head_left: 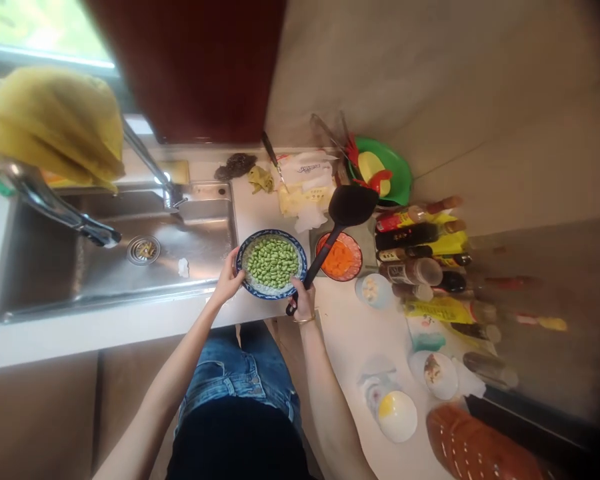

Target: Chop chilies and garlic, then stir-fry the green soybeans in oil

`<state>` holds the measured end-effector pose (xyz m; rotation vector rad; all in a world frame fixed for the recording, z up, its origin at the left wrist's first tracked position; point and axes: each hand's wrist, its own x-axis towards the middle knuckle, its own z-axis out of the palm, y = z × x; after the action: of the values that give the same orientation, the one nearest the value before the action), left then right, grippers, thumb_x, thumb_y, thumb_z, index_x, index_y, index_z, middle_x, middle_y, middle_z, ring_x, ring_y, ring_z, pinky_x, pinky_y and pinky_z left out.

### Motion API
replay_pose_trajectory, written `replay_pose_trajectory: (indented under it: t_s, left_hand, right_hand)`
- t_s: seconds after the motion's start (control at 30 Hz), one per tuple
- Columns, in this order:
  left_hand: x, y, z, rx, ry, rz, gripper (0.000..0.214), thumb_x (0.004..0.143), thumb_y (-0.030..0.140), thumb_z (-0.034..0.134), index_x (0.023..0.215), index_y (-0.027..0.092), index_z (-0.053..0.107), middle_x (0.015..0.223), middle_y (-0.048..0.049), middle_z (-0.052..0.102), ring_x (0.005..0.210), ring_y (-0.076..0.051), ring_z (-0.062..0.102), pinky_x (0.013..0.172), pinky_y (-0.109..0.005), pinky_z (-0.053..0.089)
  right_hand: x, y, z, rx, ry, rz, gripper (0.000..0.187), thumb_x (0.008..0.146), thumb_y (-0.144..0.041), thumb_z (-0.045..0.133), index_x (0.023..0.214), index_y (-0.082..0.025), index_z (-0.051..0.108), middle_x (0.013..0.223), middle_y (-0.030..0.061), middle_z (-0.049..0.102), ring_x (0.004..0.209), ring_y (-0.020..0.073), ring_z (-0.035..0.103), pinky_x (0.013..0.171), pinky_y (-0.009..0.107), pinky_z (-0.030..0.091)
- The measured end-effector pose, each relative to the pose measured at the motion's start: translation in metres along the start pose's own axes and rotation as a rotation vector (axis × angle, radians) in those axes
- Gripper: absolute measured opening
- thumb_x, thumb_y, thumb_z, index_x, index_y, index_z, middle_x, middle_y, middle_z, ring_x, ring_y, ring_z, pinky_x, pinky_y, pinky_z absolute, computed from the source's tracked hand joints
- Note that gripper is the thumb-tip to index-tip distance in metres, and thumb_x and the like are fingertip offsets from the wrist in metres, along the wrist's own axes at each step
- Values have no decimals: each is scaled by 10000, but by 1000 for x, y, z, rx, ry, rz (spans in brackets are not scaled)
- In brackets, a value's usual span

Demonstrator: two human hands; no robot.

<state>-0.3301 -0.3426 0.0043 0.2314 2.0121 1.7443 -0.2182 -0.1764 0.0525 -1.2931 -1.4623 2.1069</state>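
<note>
Left hand (pixel 229 277) pinches the bowl (pixel 273 234) by its rim; right hand (pixel 304 298), wrapped round the spatula (pixel 347 205) handle, braces the opposite rim. Heavy, breakable, likely slick: I'd grip both rims.

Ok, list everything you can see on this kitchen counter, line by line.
sink: one, steel, left of the counter
tap: one, chrome, over the sink
cloth: one, yellow, upper left above the tap
bowl: one, blue-rimmed, counter edge beside the sink
beans: many, green, in the bowl
dish: one, red-orange, right of the bowl
spatula: one, black, head above the dish
bottles: several, dark and yellow, along the right
plate: one, green, back corner
small white bowls: three, white, near right counter
left hand: one, bare, gripping the bowl's left rim
right hand: one, bare, gripping the spatula handle
</note>
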Motion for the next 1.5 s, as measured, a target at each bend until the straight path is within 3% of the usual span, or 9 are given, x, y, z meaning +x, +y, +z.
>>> replay_pose_trajectory:
  t_s: [0.13, 0.2, 0.27, 0.4, 0.63, 0.83, 1.0, 1.27, 1.5]
  left_hand:
    - [-19, 8, -6, 93, 60, 64, 778, 885, 386, 516, 1533, 213, 123, 1573, -174, 269, 1160, -230, 581, 994, -408, 486]
    - [-27, 16, -4, 263, 169, 144, 785, 914, 412, 471, 1541, 172, 64, 1607, -195, 165, 1401, -296, 364, 1123, -487, 342]
    - [-33, 27, 1, 461, 272, 255, 750, 925, 422, 452, 1533, 142, 114, 1610, -205, 151, 1495, -314, 137, 1182, -544, 183]
    - [-30, 47, 11, 669, 216, 381, 676, 941, 466, 390, 1513, 144, 225, 1603, -177, 210, 1510, -287, 49, 1208, -521, 77]
    - [-2, 39, 15, 567, 203, 192, 800, 940, 553, 323, 1532, 57, 113, 1617, -225, -7, 1485, -313, -135, 1200, -541, 20]
    - [12, 35, -2, 443, 86, 237, 769, 949, 515, 299, 1544, 85, 68, 1625, -188, -23, 1489, -272, -128, 1211, -508, 16]
    - [18, 43, -22, 376, 9, 261, 773, 950, 491, 288, 1531, 31, 71, 1614, -212, -40, 1482, -252, -144, 1217, -473, -7]
    - [22, 45, -42, 356, 27, 298, 732, 963, 444, 253, 1537, 44, 36, 1621, -186, -33, 1483, -233, -136, 1223, -463, 10]
    - [29, 43, -41, 338, 68, 308, 728, 972, 461, 234, 1541, 61, 20, 1621, -177, -49, 1473, -220, -165, 1224, -459, -5]
  right_hand:
    - [-9, -15, 6, -48, -134, -5, 325, 585, -395, 692, 760, -205, 495, 477, -111, 452, 305, 53, 404, 263, 144, 210]
    - [-11, -17, 13, -68, -117, -29, 312, 576, -364, 665, 781, -210, 487, 504, -113, 468, 298, 43, 382, 264, 148, 223]
    - [-13, -17, 22, -87, -114, -35, 311, 567, -342, 640, 802, -214, 481, 508, -119, 461, 296, 37, 359, 270, 154, 231]
    - [-19, -16, 36, -154, -161, -32, 365, 580, -359, 608, 896, -210, 502, 513, -118, 453, 307, 44, 347, 276, 171, 210]
    - [-27, -18, 57, -274, -161, -159, 547, 598, -342, 614, 1112, -180, 520, 627, -74, 550, 310, 53, 364, 290, 203, 251]
    - [-37, -21, 84, -322, -98, -254, 480, 610, -335, 617, 1058, -183, 536, 593, -88, 516, 312, 39, 358, 267, 168, 230]
    - [-45, -25, 104, -333, -65, -299, 466, 622, -328, 646, 1052, -189, 532, 591, -109, 499, 296, 33, 365, 265, 157, 245]
    - [-47, -21, 123, -333, -63, -328, 433, 628, -305, 640, 1033, -180, 557, 580, -104, 496, 301, 37, 375, 260, 156, 264]
    - [-50, -27, 131, -344, -83, -365, 464, 630, -267, 627, 1084, -178, 587, 623, -87, 534, 313, 28, 363, 276, 162, 284]
